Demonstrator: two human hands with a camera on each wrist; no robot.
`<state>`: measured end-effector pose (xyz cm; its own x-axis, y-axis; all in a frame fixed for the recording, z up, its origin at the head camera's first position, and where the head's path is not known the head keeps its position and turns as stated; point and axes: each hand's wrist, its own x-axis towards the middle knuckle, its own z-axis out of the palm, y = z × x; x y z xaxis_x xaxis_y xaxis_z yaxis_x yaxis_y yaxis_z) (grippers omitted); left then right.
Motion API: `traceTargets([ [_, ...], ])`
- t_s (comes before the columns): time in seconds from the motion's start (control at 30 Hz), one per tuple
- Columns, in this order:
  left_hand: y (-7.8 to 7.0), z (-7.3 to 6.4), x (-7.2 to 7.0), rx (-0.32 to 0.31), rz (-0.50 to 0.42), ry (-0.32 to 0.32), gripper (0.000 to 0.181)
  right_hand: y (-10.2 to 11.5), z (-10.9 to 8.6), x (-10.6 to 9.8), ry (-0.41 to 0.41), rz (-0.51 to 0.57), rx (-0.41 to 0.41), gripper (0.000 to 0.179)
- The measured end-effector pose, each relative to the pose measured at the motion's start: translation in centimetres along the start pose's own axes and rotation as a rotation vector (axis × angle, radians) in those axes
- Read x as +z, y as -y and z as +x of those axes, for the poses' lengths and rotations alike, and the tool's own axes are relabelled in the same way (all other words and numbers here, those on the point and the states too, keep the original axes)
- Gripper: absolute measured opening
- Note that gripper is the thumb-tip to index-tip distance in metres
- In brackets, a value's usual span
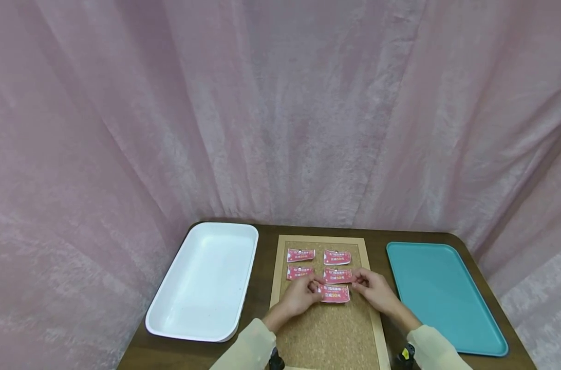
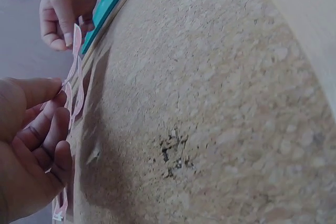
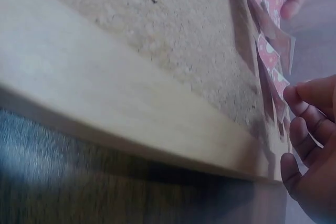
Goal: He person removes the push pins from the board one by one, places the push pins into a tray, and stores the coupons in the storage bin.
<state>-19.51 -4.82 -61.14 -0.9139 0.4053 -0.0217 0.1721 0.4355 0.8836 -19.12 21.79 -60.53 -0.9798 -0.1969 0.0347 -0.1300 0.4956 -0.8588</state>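
Five-like rows aside, several red paper coupons (image 1: 301,255) with white and yellow print lie on a framed cork board (image 1: 326,334). My left hand (image 1: 300,295) pinches the left edge of the lowest coupon (image 1: 334,294), between thumb and index finger. That coupon stands off the cork in the left wrist view. My right hand (image 1: 375,289) has its thumb and index finger together at the right edge of the coupon (image 1: 337,276) just above. In the right wrist view, these fingertips (image 3: 292,94) overlap a coupon's corner (image 3: 280,82).
A deep white tray (image 1: 202,277) stands left of the board, and a flat teal tray (image 1: 447,293) lies to the right. The brown table (image 1: 262,257) meets a pink curtain (image 1: 308,128) at the back.
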Motion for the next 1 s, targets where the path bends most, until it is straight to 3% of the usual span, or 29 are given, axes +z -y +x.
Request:
traceTargets([
  [0.33,-0.2,-0.5,-0.5,0.002,0.013,-0.020,0.024,-0.9,-0.5,-1.4,-0.077,-0.059,-0.031,0.007],
  [0.63,-0.5,-0.7,-1.1,0.006,0.000,-0.032,0.025,-1.5,-1.1,-2.8,-0.080,-0.028,-0.056,0.008],
  [1.0,0.1,-0.4,-2.1,-0.003,-0.011,-0.038,0.027,-2.3,-1.3,-4.1,-0.113,-0.067,-0.057,0.007],
])
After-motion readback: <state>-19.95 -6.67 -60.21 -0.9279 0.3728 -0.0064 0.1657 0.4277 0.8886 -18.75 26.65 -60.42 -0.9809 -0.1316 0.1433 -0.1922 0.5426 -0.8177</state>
